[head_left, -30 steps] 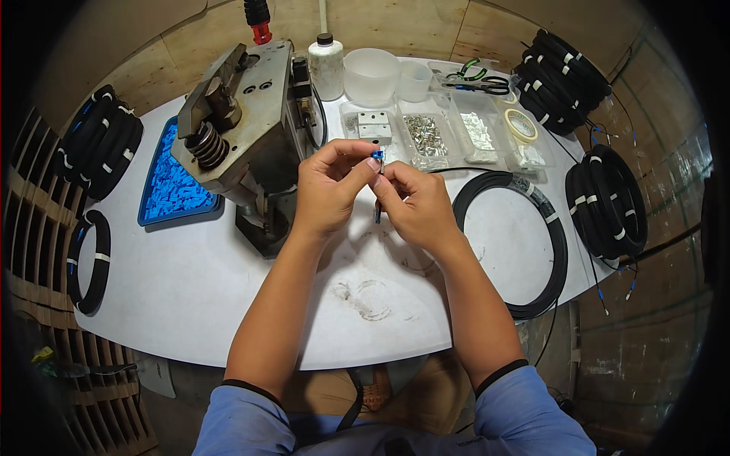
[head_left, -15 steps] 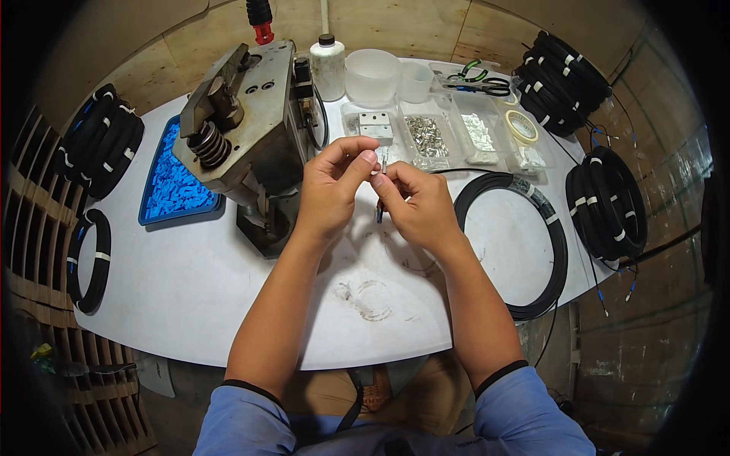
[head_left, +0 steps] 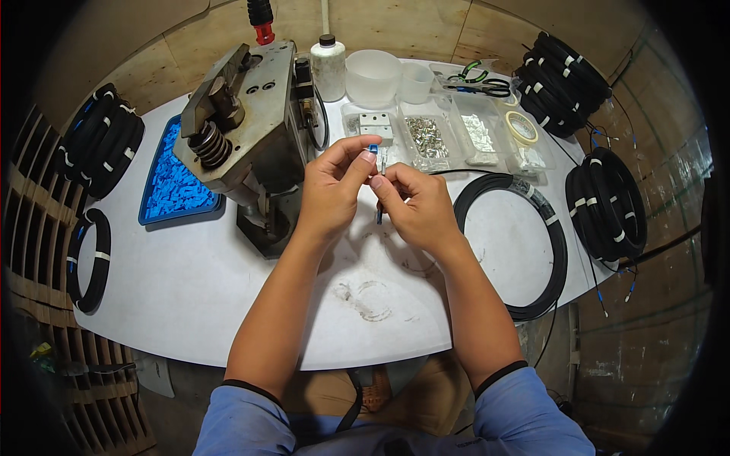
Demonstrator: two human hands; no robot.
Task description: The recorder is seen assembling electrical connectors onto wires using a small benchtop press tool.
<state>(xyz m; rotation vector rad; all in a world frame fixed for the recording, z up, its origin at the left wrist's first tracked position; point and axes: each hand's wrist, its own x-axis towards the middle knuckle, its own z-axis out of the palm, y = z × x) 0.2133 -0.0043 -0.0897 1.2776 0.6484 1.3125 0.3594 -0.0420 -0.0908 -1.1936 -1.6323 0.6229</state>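
Note:
Above the middle of the white table my two hands meet almost fingertip to fingertip. My left hand [head_left: 332, 181] is closed, pinching a small blue sleeve [head_left: 372, 149] between thumb and forefinger. Close beside it, my right hand [head_left: 422, 204] has its fingers closed on a thin cable end [head_left: 383, 161], whose pale tip points up past the thumb. A short dark and blue bit hangs below the right fingers; whether it belongs to the same cable I cannot tell. Behind the right hand, a black cable runs toward a black cable coil [head_left: 561, 247] on the table.
A heavy metal press [head_left: 266, 99] stands left of my hands, beside a blue tray [head_left: 152, 221] of blue sleeves. Clear boxes hold metal terminals [head_left: 427, 137] and white pieces [head_left: 479, 135]. Tape [head_left: 522, 127], scissors [head_left: 487, 86], a bottle [head_left: 327, 68] and cable coils [head_left: 606, 201] surround them.
A blue sleeve now shows between my left fingertips, where only something pale was visible before. My left hand has shifted very slightly; the right hand keeps its place.

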